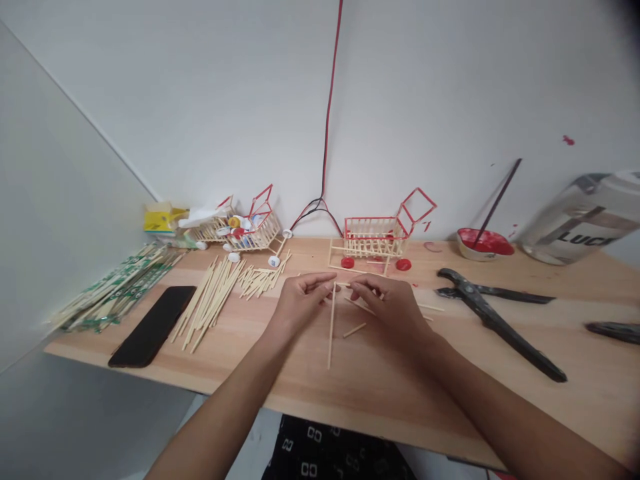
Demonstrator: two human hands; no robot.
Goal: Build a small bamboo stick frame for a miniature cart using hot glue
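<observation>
My left hand [300, 301] and my right hand [389, 303] rest on the wooden table [380, 387], fingertips pinched together near its middle. Between them they hold thin wooden sticks: a long stick [331, 330] runs from the fingertips toward me, and a short crosspiece [343, 285] spans between both hands. A short loose stick [355, 330] lies under my right hand. Just behind the hands stands a small stick cart [376, 240] with a red rim and red wheels.
Black pliers [493, 319] lie to the right. A red paint dish [484, 243] with a brush and a bottle [583, 217] stand at the back right. Loose sticks [207, 303], a black phone [154, 325], wrapped chopsticks [117, 287] and another cart [245, 230] are on the left.
</observation>
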